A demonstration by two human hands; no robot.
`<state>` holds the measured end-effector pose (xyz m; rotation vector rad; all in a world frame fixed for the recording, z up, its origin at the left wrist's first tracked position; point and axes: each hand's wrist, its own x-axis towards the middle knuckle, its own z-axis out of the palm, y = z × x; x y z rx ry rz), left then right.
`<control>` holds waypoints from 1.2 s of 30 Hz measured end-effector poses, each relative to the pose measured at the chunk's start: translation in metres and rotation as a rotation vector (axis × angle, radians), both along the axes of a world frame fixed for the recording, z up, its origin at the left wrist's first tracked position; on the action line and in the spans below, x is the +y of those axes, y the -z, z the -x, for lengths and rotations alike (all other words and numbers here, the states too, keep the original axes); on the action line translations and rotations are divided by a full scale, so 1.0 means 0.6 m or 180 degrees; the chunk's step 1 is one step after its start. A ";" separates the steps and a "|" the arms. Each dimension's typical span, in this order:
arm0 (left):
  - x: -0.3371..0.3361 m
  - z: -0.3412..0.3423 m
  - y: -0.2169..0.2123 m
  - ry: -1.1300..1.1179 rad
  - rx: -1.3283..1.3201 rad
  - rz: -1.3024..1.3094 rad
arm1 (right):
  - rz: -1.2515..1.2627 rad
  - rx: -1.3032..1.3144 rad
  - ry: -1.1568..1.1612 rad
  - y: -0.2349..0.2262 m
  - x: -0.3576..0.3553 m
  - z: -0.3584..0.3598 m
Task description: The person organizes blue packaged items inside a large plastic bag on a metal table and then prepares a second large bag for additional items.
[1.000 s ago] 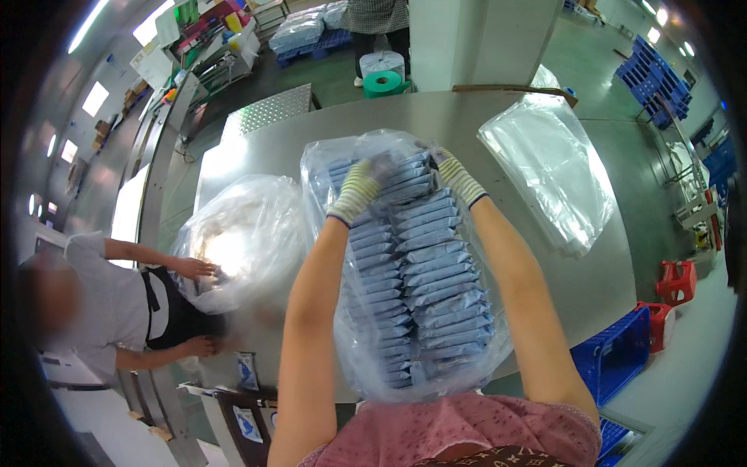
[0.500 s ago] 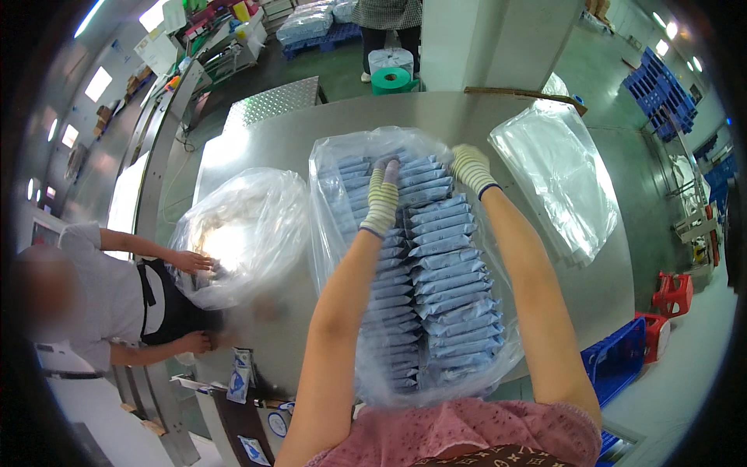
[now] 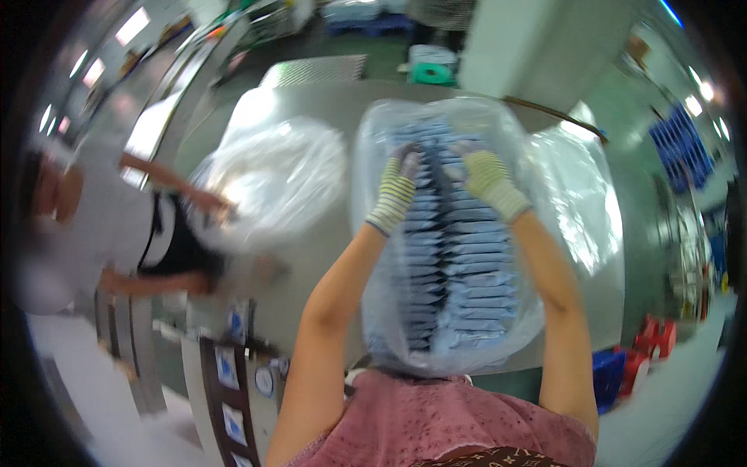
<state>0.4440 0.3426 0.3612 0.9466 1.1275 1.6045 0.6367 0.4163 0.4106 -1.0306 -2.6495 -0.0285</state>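
A large clear plastic bag [image 3: 375,124] stands open-mouthed on the metal table in front of me, packed with two long rows of light-blue flat packets [image 3: 478,261]. Both my hands wear striped yellow-green and white knit gloves with greyish fingertips. Inside the bag's far part, my left hand [image 3: 397,185] rests its fingers on the tops of the left row, fingers slightly apart. My right hand [image 3: 490,180] lies over the far end of the right row, fingers stretched out across the packets. Motion blur hides exactly how the fingertips meet the packets.
Left of my bag, a co-worker [image 3: 117,206] handles another clear bag [image 3: 288,175]. Flat clear plastic sheets [image 3: 580,198] lie on the table [image 3: 311,292] at right. A strip with packets [image 3: 227,370] stands at lower left. Red stools [image 3: 655,336] and a blue crate [image 3: 608,377] are at lower right.
My right hand has moved from the bag's right rim inward onto the packets. My left hand stays on the left row. The view has shifted, and the bag's far rim now stands wider.
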 end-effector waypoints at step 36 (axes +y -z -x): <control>-1.043 0.581 0.175 -0.1309 0.1309 0.3665 | 0.1951 -0.0223 -0.1783 0.032 -0.625 0.199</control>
